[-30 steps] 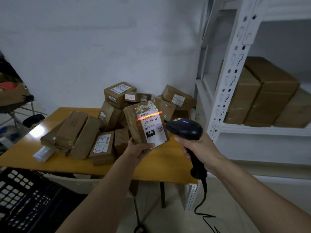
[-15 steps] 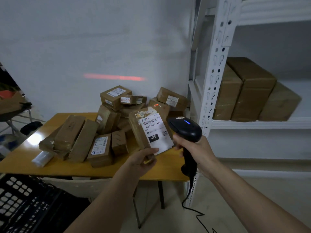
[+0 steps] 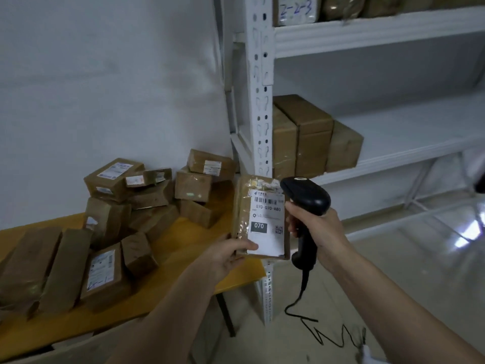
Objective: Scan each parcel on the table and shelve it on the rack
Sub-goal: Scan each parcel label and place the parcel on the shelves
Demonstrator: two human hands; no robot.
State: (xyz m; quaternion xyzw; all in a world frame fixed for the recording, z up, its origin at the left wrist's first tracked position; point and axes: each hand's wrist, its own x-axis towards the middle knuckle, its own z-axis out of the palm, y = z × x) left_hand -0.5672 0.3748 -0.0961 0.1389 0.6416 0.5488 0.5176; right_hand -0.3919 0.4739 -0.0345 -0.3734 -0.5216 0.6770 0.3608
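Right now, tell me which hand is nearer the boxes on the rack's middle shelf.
Right. The right hand, gripping the scanner, is just below the shelved boxes; the left hand, holding the parcel, is lower and further left.

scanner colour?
Black, with a black cord: the scanner gripped in the right hand. Shows best in the head view.

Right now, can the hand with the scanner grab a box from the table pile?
Probably not. The right hand is gripping the barcode scanner, so it has no free fingers, and the parcel held by the left hand sits between it and the pile of parcels.
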